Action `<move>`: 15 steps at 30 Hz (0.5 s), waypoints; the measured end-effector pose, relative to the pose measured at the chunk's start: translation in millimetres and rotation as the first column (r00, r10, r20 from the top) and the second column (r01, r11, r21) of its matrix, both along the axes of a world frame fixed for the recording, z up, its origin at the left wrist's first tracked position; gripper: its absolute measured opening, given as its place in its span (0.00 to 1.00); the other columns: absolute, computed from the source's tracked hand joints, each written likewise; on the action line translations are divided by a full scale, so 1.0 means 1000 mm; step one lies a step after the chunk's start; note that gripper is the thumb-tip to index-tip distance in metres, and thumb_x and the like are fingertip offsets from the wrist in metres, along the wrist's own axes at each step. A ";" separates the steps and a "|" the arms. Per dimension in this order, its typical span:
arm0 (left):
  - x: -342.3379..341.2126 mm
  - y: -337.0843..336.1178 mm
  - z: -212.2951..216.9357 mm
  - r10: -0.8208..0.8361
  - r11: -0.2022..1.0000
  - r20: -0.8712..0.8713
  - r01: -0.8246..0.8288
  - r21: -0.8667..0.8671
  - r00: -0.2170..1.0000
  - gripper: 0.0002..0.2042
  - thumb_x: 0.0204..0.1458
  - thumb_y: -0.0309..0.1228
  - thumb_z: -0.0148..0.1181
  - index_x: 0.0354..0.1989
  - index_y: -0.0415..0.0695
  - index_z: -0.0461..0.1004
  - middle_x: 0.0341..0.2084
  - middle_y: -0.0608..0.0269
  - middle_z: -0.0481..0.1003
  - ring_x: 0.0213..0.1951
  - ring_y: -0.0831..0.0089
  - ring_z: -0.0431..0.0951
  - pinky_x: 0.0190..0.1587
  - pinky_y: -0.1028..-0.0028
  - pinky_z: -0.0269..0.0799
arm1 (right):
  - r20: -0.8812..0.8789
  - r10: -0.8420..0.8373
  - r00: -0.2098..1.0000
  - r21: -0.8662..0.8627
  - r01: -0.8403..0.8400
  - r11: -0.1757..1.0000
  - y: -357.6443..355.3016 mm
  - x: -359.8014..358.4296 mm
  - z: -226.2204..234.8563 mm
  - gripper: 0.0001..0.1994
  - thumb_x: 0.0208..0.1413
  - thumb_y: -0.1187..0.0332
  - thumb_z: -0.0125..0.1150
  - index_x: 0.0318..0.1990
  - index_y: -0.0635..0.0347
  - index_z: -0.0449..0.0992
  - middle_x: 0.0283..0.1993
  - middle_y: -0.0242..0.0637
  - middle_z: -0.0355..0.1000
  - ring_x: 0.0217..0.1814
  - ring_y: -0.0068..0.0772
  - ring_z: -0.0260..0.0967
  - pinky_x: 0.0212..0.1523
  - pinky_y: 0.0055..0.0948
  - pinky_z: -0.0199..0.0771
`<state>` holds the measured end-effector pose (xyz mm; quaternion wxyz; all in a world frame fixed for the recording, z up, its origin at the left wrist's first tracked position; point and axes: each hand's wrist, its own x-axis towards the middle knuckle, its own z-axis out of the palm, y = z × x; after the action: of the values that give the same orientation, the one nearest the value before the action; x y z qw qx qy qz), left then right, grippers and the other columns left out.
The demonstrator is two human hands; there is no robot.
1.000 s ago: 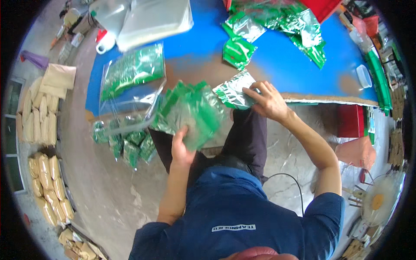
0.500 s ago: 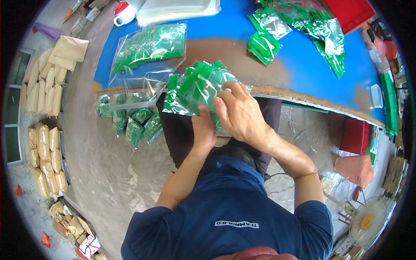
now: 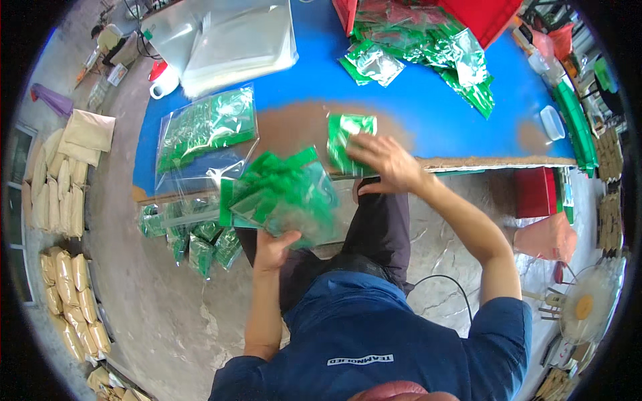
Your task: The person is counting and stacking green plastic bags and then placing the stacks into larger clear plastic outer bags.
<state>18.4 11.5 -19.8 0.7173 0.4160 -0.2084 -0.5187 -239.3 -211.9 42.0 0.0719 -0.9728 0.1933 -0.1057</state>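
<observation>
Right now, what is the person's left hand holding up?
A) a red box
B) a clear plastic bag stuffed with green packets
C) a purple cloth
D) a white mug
B: the left hand grips from below a clear plastic bag stuffed with green packets, while the right hand reaches to a single green packet on the blue table.

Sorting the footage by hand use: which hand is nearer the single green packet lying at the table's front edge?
Right. The right hand rests on the green packet; the left hand is below the table edge, holding the clear bag of green packets.
</observation>
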 end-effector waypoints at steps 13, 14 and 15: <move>-0.004 -0.022 0.029 -0.447 0.895 0.015 0.447 -0.014 0.895 0.40 0.32 0.20 0.78 0.60 0.37 0.67 0.48 0.61 0.77 0.49 0.70 0.77 0.51 0.69 0.75 | -0.092 -0.351 0.932 0.940 0.198 0.280 0.005 0.039 0.051 0.27 0.67 0.46 0.49 0.55 0.62 0.76 0.45 0.41 0.78 0.33 0.36 0.77 0.34 0.35 0.80; -0.007 -0.023 0.027 -0.461 0.887 -0.024 0.459 -0.055 0.887 0.41 0.32 0.22 0.79 0.61 0.37 0.66 0.49 0.60 0.76 0.50 0.69 0.77 0.53 0.68 0.74 | -0.010 -0.392 0.920 0.837 0.222 0.500 -0.023 0.039 0.039 0.28 0.66 0.44 0.48 0.53 0.62 0.77 0.46 0.44 0.79 0.31 0.43 0.78 0.33 0.39 0.80; -0.013 -0.021 0.026 -0.409 0.912 -0.055 0.405 -0.067 0.911 0.42 0.35 0.24 0.78 0.63 0.37 0.64 0.52 0.58 0.75 0.52 0.67 0.76 0.54 0.66 0.73 | 0.022 -0.510 0.860 0.638 0.380 0.669 -0.056 0.041 0.040 0.29 0.65 0.43 0.48 0.55 0.62 0.76 0.51 0.49 0.76 0.40 0.48 0.77 0.41 0.43 0.79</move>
<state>5.3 -9.0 6.5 0.6112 0.3259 -0.2800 -0.6648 -198.1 -268.3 82.1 0.3743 -0.8022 0.4410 -0.1477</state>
